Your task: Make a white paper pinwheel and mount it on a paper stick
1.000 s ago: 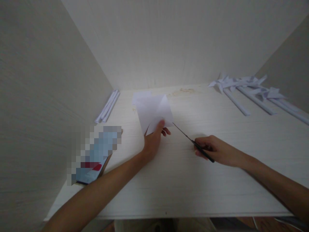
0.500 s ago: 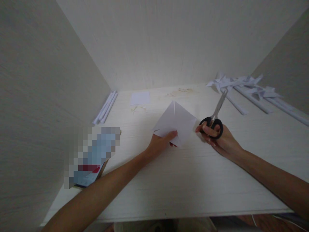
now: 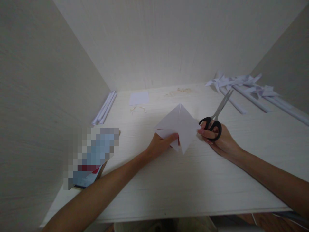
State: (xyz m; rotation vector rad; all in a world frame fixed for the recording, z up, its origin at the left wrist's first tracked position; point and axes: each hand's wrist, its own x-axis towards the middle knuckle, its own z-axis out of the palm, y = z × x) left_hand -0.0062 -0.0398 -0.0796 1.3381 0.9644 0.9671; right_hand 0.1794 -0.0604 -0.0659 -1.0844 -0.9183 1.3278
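A square of white paper [image 3: 185, 124] is held up over the table, turned so that one corner points away from me. Slits run inward from its left, far and near corners. My left hand [image 3: 161, 141] pinches the paper between thumb and fingers at its near left part. Black-handled scissors [image 3: 214, 124] are looped on the fingers of my right hand [image 3: 219, 140], blades pointing up and to the right, slightly apart. The thumb and fingertips of that same hand meet the paper's right corner.
Rolled paper sticks [image 3: 104, 108] lie by the left wall. A small sheet [image 3: 139, 98] and brownish thread-like bits [image 3: 138, 109] are at the back. Paper pinwheel-like shapes on sticks [image 3: 243, 85] lie at back right. A partly blurred phone [image 3: 96, 158] rests at left.
The paper has shifted right and turned a little, its near slit now spread. My right fingertips now touch its right corner, and the scissors have tilted further right.
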